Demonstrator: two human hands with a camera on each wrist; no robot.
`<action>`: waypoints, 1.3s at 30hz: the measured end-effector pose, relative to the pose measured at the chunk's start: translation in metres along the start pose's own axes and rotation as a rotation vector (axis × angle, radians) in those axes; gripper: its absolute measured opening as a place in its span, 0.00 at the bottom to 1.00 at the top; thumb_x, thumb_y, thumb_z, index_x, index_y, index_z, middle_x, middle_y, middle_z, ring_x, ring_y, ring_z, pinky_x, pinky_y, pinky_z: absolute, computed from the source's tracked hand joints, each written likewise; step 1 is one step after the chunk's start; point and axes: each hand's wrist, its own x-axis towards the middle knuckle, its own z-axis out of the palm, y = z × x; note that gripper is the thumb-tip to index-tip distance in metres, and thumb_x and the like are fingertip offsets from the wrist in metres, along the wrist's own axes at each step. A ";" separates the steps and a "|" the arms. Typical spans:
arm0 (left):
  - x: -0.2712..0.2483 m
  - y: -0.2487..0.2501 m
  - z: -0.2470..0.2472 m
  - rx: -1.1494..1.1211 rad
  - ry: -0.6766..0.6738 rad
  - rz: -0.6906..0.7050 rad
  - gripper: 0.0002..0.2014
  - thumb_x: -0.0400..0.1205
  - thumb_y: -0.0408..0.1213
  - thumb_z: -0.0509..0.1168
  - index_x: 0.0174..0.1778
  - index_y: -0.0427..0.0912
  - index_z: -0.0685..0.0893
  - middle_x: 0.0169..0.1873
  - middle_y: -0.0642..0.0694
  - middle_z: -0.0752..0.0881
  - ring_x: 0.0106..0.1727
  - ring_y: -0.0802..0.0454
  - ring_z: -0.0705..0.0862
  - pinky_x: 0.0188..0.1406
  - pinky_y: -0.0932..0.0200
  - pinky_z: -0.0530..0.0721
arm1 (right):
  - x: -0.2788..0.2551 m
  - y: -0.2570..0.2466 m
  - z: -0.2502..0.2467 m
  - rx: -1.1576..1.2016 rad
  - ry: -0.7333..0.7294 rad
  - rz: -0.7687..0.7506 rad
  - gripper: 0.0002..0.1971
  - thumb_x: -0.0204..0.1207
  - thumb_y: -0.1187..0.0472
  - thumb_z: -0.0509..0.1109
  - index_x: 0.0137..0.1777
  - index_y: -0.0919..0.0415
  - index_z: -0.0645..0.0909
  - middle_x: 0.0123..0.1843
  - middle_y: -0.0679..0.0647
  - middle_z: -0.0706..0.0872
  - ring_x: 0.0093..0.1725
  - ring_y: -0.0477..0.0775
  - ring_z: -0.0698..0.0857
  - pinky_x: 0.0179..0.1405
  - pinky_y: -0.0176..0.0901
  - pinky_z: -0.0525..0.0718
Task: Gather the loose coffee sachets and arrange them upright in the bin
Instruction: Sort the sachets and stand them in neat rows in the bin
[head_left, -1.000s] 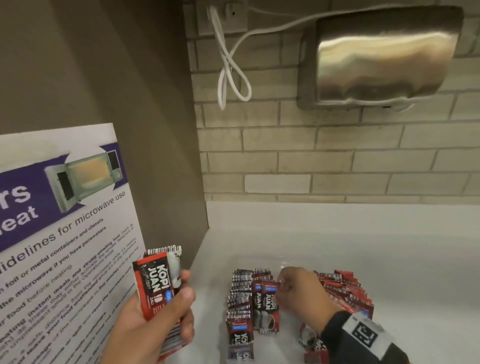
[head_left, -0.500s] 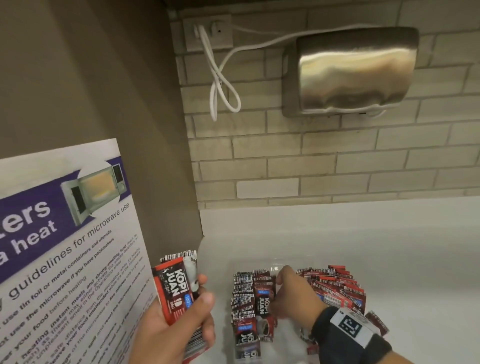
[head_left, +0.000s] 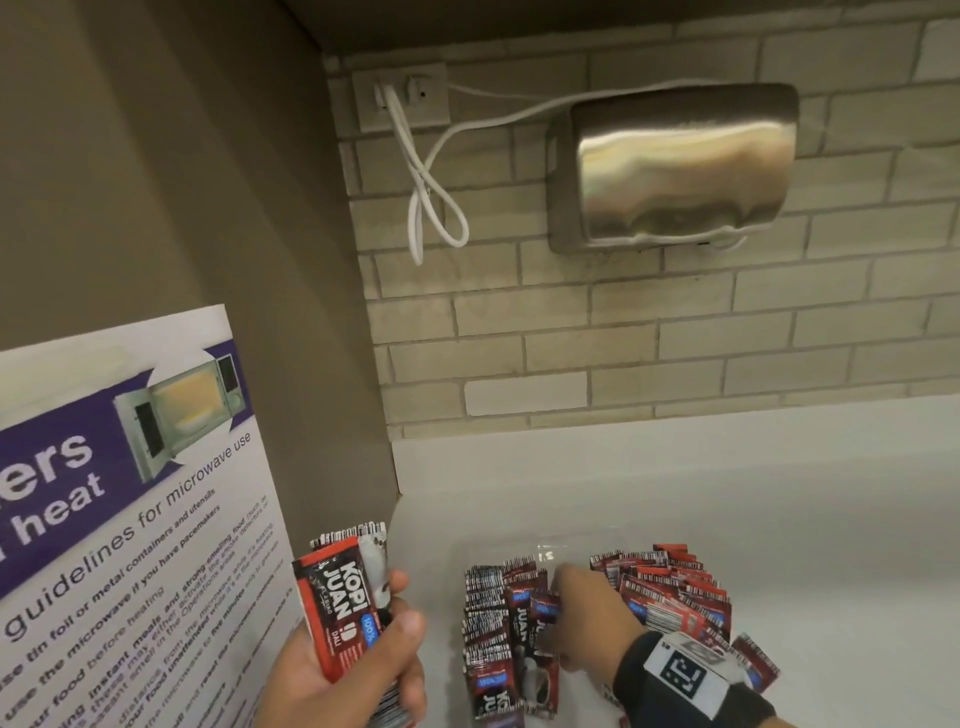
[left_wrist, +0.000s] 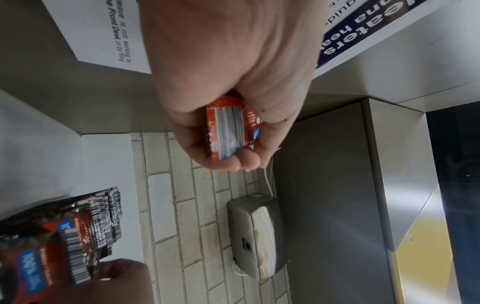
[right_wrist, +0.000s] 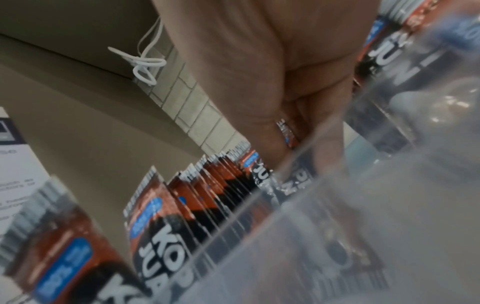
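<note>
My left hand grips a stack of red-and-black Kopi Juan sachets upright, left of the bin. In the left wrist view the fingers curl round the stack's edges. A clear plastic bin sits on the white counter, with a left row of upright sachets and a leaning right row. My right hand reaches down into the bin between the rows. There its thumb and fingers pinch a sachet behind the bin wall.
A microwave guideline poster hangs on the brown side panel at left. On the brick wall are a steel box and a looped white cord. Loose sachets lie by my right wrist on the white counter.
The right hand has shifted a little within the bin, still among the middle sachets. The left hand still holds the same stack. The head view has tilted.
</note>
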 end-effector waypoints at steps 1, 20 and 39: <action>0.000 0.000 0.000 -0.012 -0.011 -0.005 0.24 0.54 0.31 0.83 0.45 0.33 0.86 0.21 0.34 0.79 0.15 0.40 0.76 0.12 0.57 0.75 | 0.001 -0.001 0.000 0.001 0.028 -0.020 0.17 0.74 0.68 0.70 0.61 0.62 0.73 0.54 0.56 0.81 0.51 0.56 0.86 0.50 0.46 0.88; 0.001 -0.008 -0.001 0.088 0.017 -0.003 0.17 0.64 0.31 0.79 0.46 0.37 0.85 0.19 0.32 0.79 0.18 0.43 0.79 0.18 0.62 0.79 | -0.001 -0.003 -0.009 -0.145 0.012 -0.065 0.18 0.73 0.44 0.72 0.40 0.60 0.77 0.35 0.50 0.81 0.29 0.46 0.77 0.32 0.36 0.82; 0.001 -0.011 0.002 -0.024 -0.028 -0.018 0.28 0.48 0.50 0.85 0.41 0.42 0.90 0.22 0.36 0.81 0.18 0.43 0.79 0.16 0.61 0.78 | -0.002 0.006 0.002 -0.032 -0.203 0.062 0.14 0.73 0.60 0.74 0.54 0.68 0.82 0.53 0.62 0.88 0.36 0.56 0.85 0.42 0.46 0.88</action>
